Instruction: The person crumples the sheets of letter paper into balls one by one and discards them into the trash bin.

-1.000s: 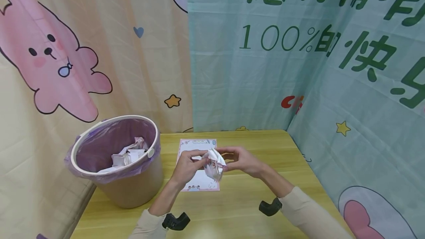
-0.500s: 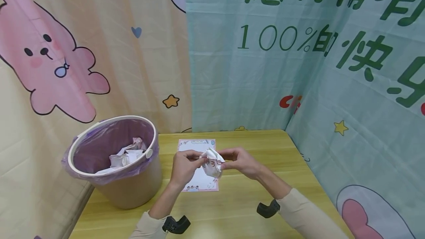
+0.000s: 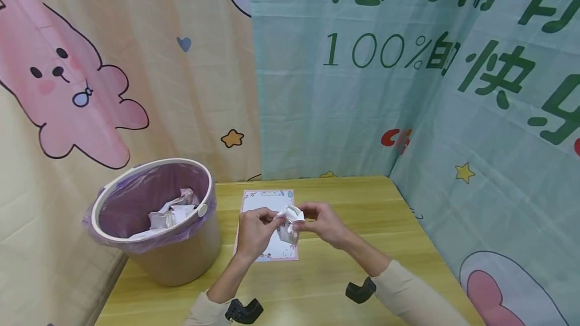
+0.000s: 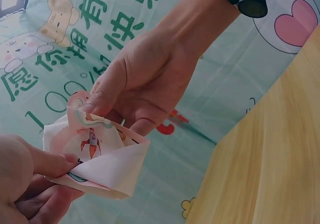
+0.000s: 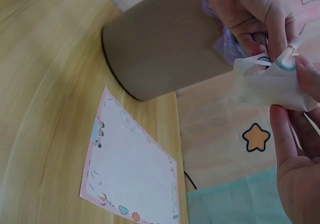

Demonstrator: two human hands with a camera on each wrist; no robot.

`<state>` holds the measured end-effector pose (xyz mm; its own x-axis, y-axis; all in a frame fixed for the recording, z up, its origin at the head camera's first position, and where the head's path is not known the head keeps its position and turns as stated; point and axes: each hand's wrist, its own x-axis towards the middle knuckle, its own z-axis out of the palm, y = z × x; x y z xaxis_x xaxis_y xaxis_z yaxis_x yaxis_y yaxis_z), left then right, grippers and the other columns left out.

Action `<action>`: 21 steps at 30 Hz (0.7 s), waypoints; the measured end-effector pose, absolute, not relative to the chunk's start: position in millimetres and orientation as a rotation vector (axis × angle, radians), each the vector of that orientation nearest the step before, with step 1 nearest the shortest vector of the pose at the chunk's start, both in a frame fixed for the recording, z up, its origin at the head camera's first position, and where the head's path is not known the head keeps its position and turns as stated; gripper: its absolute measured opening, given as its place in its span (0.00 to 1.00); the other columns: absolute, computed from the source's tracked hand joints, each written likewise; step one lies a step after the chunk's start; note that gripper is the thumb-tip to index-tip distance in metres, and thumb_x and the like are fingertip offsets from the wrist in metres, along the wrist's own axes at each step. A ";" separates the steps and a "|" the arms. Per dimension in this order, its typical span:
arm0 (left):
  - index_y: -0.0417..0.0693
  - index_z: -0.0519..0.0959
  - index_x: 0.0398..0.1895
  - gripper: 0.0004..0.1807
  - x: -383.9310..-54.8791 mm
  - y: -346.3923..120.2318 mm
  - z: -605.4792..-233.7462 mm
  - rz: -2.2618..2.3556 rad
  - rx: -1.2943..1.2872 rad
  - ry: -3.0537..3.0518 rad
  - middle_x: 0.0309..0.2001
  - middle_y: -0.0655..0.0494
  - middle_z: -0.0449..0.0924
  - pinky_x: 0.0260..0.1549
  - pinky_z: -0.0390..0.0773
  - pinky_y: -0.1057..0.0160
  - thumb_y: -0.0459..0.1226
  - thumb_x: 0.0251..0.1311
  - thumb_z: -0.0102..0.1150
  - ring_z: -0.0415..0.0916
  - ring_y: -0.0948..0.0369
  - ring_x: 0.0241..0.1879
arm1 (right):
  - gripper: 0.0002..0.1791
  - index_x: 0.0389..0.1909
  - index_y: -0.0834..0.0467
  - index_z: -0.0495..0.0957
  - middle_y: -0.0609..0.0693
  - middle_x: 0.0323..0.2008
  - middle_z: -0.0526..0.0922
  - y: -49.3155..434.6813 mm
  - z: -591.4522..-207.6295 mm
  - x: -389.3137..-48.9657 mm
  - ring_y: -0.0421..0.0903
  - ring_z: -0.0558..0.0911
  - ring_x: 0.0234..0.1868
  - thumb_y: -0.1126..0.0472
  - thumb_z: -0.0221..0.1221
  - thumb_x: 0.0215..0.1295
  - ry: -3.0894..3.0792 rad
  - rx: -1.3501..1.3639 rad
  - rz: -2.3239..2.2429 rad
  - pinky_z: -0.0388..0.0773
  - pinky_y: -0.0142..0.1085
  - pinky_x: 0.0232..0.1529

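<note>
Between both hands, above the table, is a crumpled, folded sheet of paper [image 3: 288, 234], white with a printed pink pattern. My left hand [image 3: 256, 231] pinches its left side between thumb and fingers. On the other side, my right hand [image 3: 324, 223] grips it with thumb and fingertips. In the left wrist view the folded paper [image 4: 112, 169] shows a small rocket print and a pink border. Beneath the hands a flat sheet of letter paper [image 3: 272, 199] with a decorated pink edge lies on the table, partly hidden by the left hand and the held paper.
A beige trash bin [image 3: 181, 260] with a purple liner stands on the table at the left. Crumpled papers [image 3: 169, 215] lie inside it. Printed curtains [image 3: 317, 114] hang behind and right of the wooden table [image 3: 362, 245].
Both hands have turned and squeezed the paper, which looks more compact and shows a different side. The right hand has shifted slightly left. The bin and flat sheet stay in place.
</note>
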<state>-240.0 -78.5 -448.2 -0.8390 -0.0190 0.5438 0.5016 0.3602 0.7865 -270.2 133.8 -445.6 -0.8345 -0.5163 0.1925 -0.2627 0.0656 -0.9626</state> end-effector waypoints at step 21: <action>0.34 0.89 0.30 0.03 -239.0 -87.2 -453.0 -1.698 -0.561 -2.125 0.24 0.51 0.86 0.21 0.83 0.66 0.21 0.55 0.72 0.81 0.61 0.21 | 0.10 0.33 0.67 0.81 0.49 0.27 0.80 112.3 -446.1 -264.6 0.43 0.74 0.26 0.65 0.71 0.64 2.384 -0.736 -1.885 0.75 0.30 0.25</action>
